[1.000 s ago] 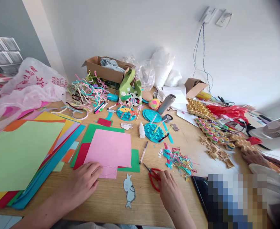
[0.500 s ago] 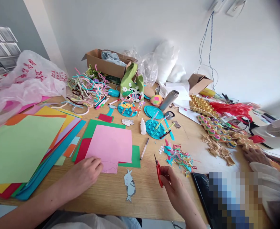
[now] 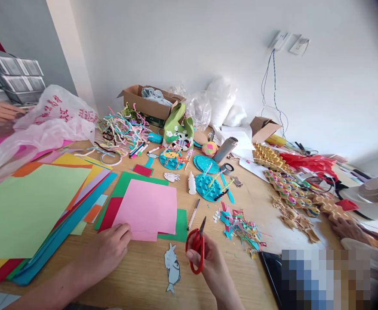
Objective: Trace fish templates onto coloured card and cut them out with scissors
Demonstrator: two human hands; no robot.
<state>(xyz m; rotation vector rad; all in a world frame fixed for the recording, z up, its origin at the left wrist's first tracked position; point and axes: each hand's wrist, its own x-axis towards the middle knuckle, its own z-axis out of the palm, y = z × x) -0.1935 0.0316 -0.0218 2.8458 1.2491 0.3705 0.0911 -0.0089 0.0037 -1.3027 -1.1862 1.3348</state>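
My left hand point(image 3: 113, 245) has its fingers closed at the lower left edge of a pink sheet of paper point(image 3: 146, 206). Just below that sheet shows a strip of a smaller pink piece point(image 3: 143, 236). Both lie over red paper point(image 3: 112, 211) and green paper point(image 3: 181, 221). With my right hand point(image 3: 211, 262) I grip red-handled scissors point(image 3: 195, 252), thumb at one handle loop and blades pointing up and away. Between my hands a grey-blue paper fish cutout point(image 3: 172, 269) lies flat on the table. A pen point(image 3: 193, 214) rests just beyond the scissors.
Coloured paper point(image 3: 30, 211) is stacked at left. Paper scraps point(image 3: 240, 226) and a black phone or tablet point(image 3: 271, 275) lie right. Beyond are a glue bottle point(image 3: 192, 184), blue craft pieces point(image 3: 208, 187) and a metal flask point(image 3: 225, 149). Other people's hands point(image 3: 350, 230) point(image 3: 1, 110) show at both sides.
My right hand has moved left and turned the scissors, so their handle loops now face me. The smaller pink piece, with its drawn outline, is now mostly covered by the pink sheet. Another person's hand appears at left.
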